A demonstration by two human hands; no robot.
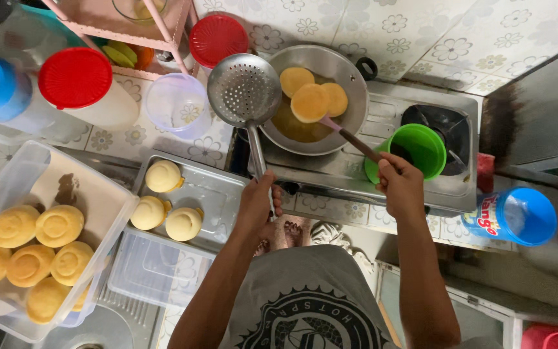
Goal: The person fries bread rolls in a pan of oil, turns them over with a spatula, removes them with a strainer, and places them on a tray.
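My left hand [258,205] grips the handle of a metal perforated skimmer [245,89], whose round head hovers over the left rim of the frying pan [350,71]. My right hand [400,185] holds a dark-handled spatula [350,136] with its tip under a round golden cake [310,103] in the pan. Two more golden cakes [296,79] float in the oil beside it. The pan sits on a steel gas stove [382,123].
A metal tray [211,194] holds three pale dough pieces [163,176]. A clear plastic box [101,200] at left holds several yellow dough pieces. A green cup [419,150] sits on the stove. Red-lidded and blue-lidded containers stand at the back left, a blue-capped jar [515,216] at right.
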